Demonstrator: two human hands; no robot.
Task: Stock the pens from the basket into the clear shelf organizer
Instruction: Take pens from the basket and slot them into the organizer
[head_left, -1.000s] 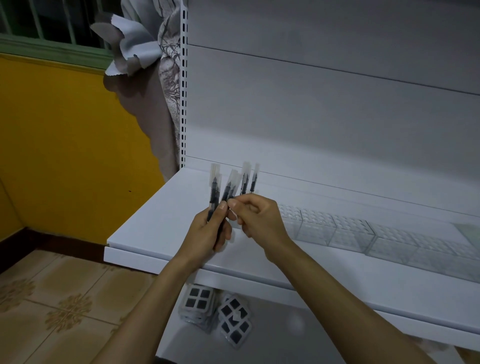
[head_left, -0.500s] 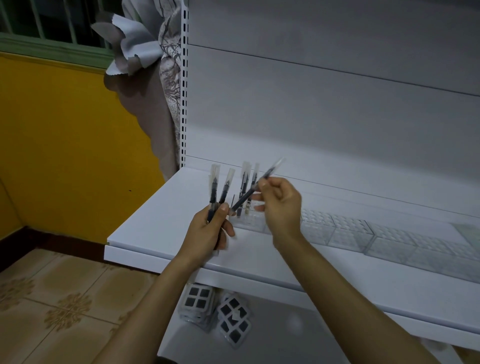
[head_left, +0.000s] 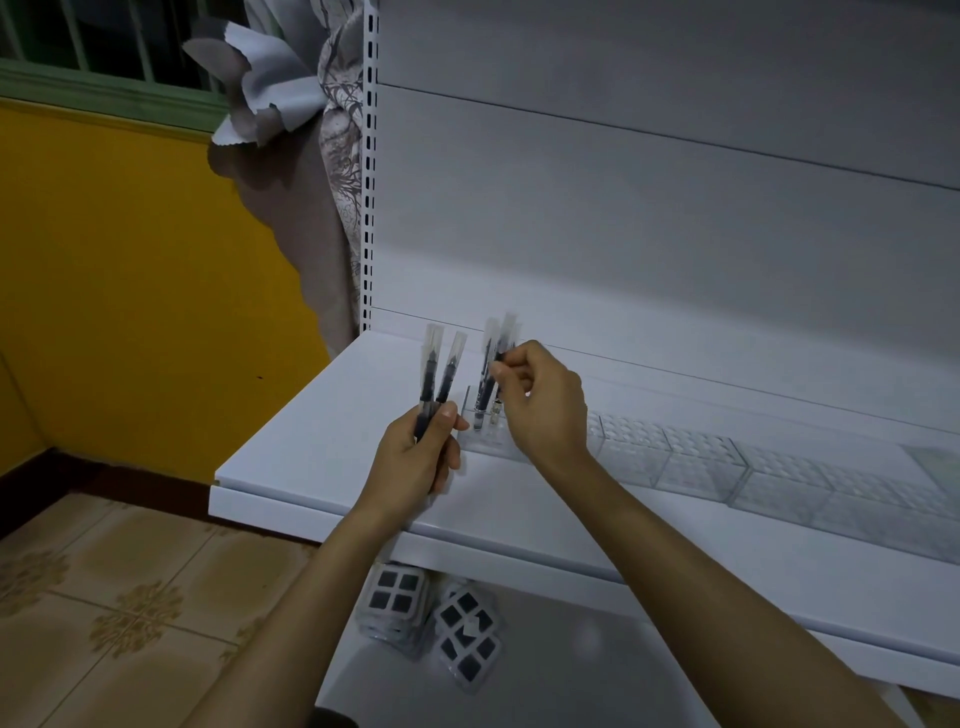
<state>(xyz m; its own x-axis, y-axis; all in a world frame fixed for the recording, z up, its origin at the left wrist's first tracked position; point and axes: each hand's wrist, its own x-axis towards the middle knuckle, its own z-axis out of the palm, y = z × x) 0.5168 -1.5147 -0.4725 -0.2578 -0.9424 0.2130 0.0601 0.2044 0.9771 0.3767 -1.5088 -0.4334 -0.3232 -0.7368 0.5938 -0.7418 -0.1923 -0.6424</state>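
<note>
My left hand (head_left: 415, 457) grips two dark pens in clear wrappers (head_left: 439, 376), held upright over the white shelf (head_left: 311, 441). My right hand (head_left: 545, 405) pinches another wrapped pen (head_left: 501, 345) near its top, holding it upright over the left end of the clear shelf organizer (head_left: 691, 462). Two pens (head_left: 485, 384) stand in the organizer's leftmost block, right beside the pinched pen. The organizer is a row of clear blocks with small holes running to the right along the shelf. No basket is in view.
Packaged puzzle cubes (head_left: 441, 618) lie on the lower shelf beneath my arms. A slotted white upright (head_left: 370, 171) and a curtain (head_left: 332, 171) stand at the shelf's left rear. A yellow wall and tiled floor (head_left: 104, 597) are to the left.
My right hand pulled one pen out of the left hand's bunch, swung it to the right, then brought it upright over the organizer's left end. The left hand stayed put.
</note>
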